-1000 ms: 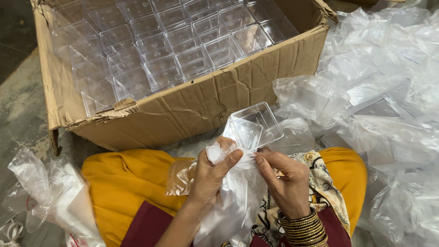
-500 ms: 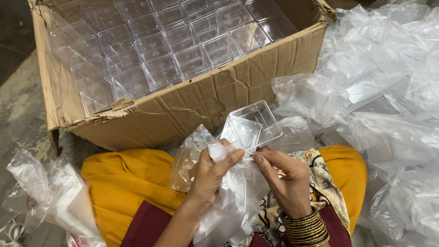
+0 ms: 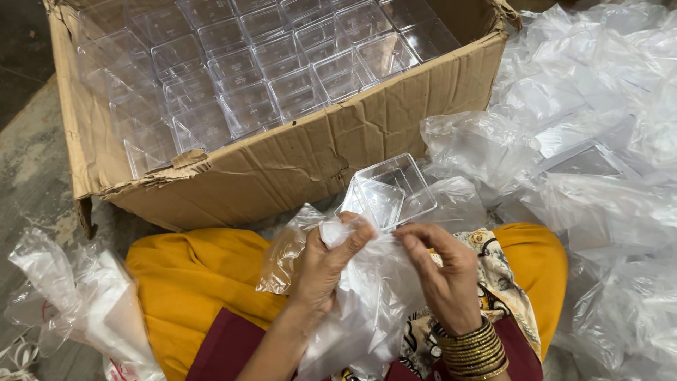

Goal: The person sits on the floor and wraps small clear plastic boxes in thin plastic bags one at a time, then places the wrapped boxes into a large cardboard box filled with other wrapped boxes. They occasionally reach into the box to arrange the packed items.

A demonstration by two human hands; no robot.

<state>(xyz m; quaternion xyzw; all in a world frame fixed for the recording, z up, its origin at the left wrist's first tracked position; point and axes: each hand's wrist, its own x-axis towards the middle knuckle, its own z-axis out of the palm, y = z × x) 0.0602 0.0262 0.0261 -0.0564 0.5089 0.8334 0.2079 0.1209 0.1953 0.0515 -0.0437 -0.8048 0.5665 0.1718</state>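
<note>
Currently, left hand (image 3: 326, 262): fingers curled tight, pinching the mouth of a thin clear plastic bag (image 3: 367, 303) at its top edge.
Right hand (image 3: 444, 271): fingers bent narrow, gripping the same bag's opposite edge; gold bangles (image 3: 474, 351) on the wrist.
Clear square container (image 3: 389, 192): tilted, just above both hands, its lower corner touching the bag between the thumbs; a second bag hangs crumpled left of the left hand.
Front edge: cardboard box (image 3: 296, 159) wall stands just beyond the container, torn rim on its left; little room forward.
Box contents: rows of clear square containers (image 3: 247, 77), packed side by side, upright.
Right side: heap of clear plastic bags (image 3: 585, 141), reaching to the knee; it crowds that side.
Left side: loose bags (image 3: 77, 296) on grey floor (image 3: 28, 176), well apart from the hands; more open there.
Below: yellow cloth (image 3: 190, 282) over the lap, under both hands.
</note>
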